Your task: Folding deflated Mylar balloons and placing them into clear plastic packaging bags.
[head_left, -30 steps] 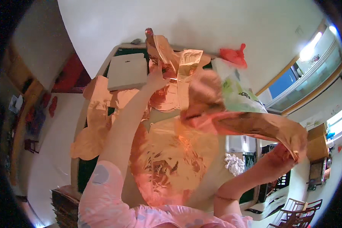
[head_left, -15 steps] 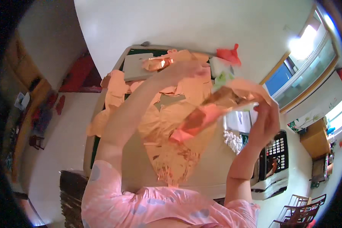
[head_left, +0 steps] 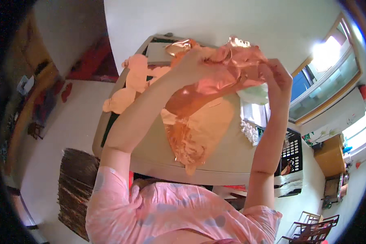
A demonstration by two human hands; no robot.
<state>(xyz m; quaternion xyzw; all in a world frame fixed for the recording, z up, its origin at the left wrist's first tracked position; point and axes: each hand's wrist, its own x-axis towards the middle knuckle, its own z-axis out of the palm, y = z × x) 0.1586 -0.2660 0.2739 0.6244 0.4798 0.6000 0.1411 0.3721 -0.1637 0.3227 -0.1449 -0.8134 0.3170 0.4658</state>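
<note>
A shiny rose-gold foil balloon, limp and creased, is held up over the far side of the table. My left hand is closed on its left edge, the fingertips partly hidden by the foil. My right hand pinches its right edge with bent fingers. Below it, a large flat foil balloon lies on the table, its narrow wrinkled end toward me. Further flat peach-coloured foil pieces with rounded outlines overlap at the left, partly behind my left arm.
The beige table has a raised rim. At its right are a pale green and white packet and a bunch of small white knotted pieces. A black slotted basket stands beyond my right forearm. A dark mat lies on the floor.
Both hands have moved up and away from me. The left has come to the foil's edge, and the blurred, dangling balloon is now spread between the two hands.
</note>
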